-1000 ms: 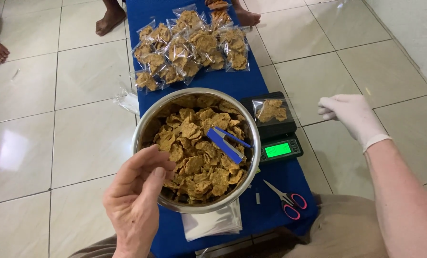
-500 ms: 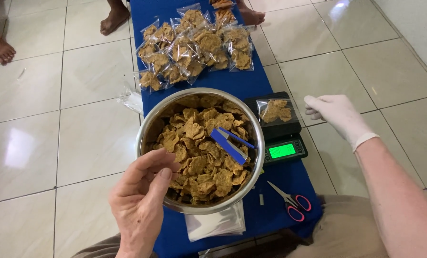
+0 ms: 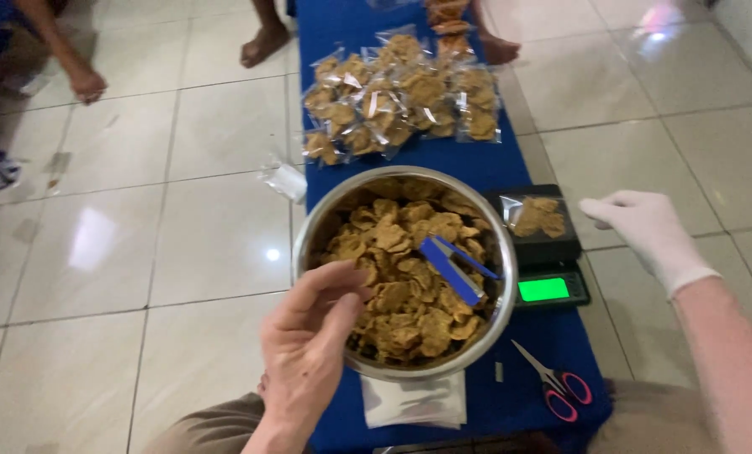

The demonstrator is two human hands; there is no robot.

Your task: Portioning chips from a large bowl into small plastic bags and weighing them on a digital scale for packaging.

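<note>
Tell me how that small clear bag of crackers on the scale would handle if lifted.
The bag of crackers looks thin and clear, so probably floppy and a little slippery. It holds only a few pieces, so likely light. The pieces look dry and thin, so a hard squeeze would probably crack them. The gloved right hand hovers beside it.

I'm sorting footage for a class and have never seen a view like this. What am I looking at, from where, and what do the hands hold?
No machine here: a person wears a camera on the head, so the one picture looks down at their own two hands. The bare left hand reaches over the rim of a metal bowl full of brown crackers, fingertips pinched at one; whether it grips it is unclear. The right hand, in a white glove, hovers open beside a small scale that bears a filled clear bag. All this lies on a blue mat on a tiled floor, with sealed bags of crackers, blue tongs in the bowl and red-handled scissors. Other people's feet show at the top.
</note>
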